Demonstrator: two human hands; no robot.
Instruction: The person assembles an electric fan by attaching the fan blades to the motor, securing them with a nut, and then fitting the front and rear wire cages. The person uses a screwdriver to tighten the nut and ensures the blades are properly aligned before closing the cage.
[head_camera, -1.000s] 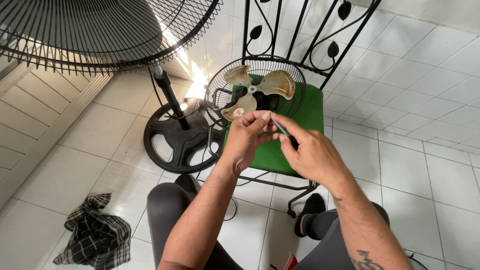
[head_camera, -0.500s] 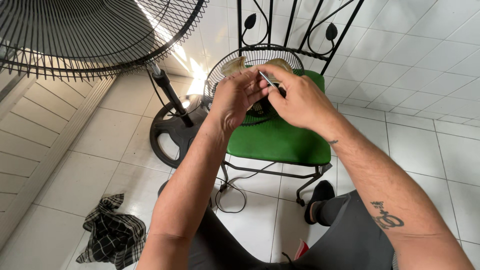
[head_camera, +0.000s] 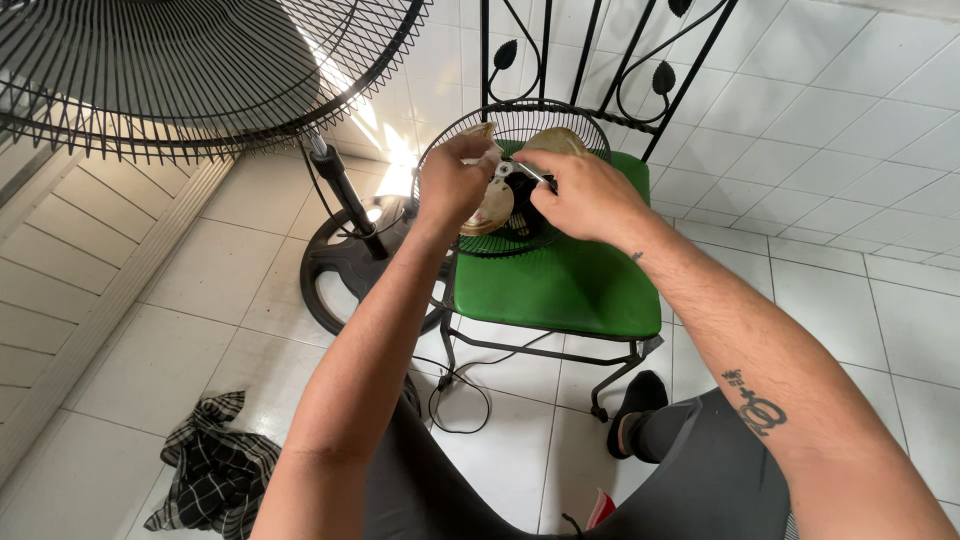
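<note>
A small fan with yellowed blades (head_camera: 497, 207) lies inside its black wire guard (head_camera: 560, 118) on a green chair seat (head_camera: 560, 285). My left hand (head_camera: 452, 182) grips the blade hub area from the left. My right hand (head_camera: 585, 195) is closed around a thin metal tool (head_camera: 533, 176), its tip pointing at the fan's centre between the two hands. The fan's motor is mostly hidden behind my hands.
A large black pedestal fan has its guard (head_camera: 190, 70) at upper left, its pole (head_camera: 345, 200) and its round base (head_camera: 345, 270) beside the chair. The chair's black iron back (head_camera: 590, 50) rises behind. A checked cloth (head_camera: 215, 475) lies on the white tiled floor. A black cable (head_camera: 455, 395) loops under the chair.
Both hands have moved forward and up from near my body to the small fan on the chair. The tool's tip now sits at the fan's centre.
</note>
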